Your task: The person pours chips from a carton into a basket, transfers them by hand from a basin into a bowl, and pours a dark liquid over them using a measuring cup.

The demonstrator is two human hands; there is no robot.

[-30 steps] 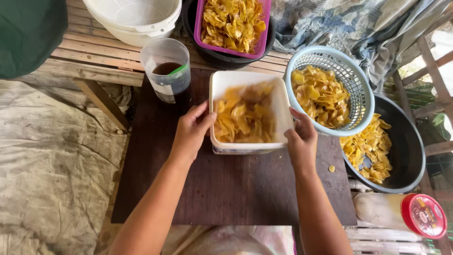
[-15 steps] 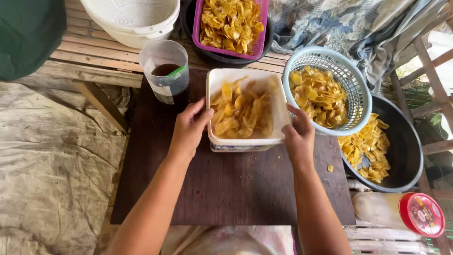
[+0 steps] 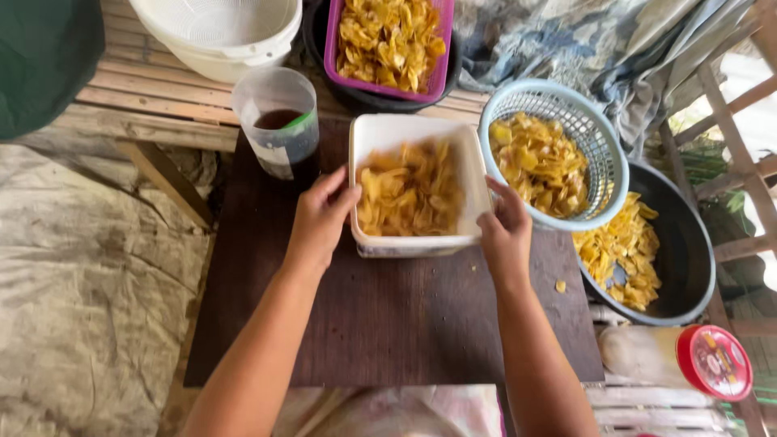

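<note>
Rustic outdoor food-prep spot: slatted bamboo platform [image 3: 146,97], tarpaulin [image 3: 81,291], baskets of chips [image 3: 558,154]

left hand [image 3: 320,218], right hand [image 3: 503,231], both extended, fingers curled

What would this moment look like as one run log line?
left hand: grips white tub left side | right hand: grips right side | tub: yellow chips

The white bowl [image 3: 218,36] and the purple tub of chips [image 3: 388,40] run off the top edge, and a dark green shape [image 3: 44,61] at the upper left is cut off too, so I cannot tell what it is. The blue basket [image 3: 558,105] covers part of the black pan [image 3: 688,259]. Both forearms leave the bottom edge, and the white container [image 3: 413,243] hides the left thumb.
</note>
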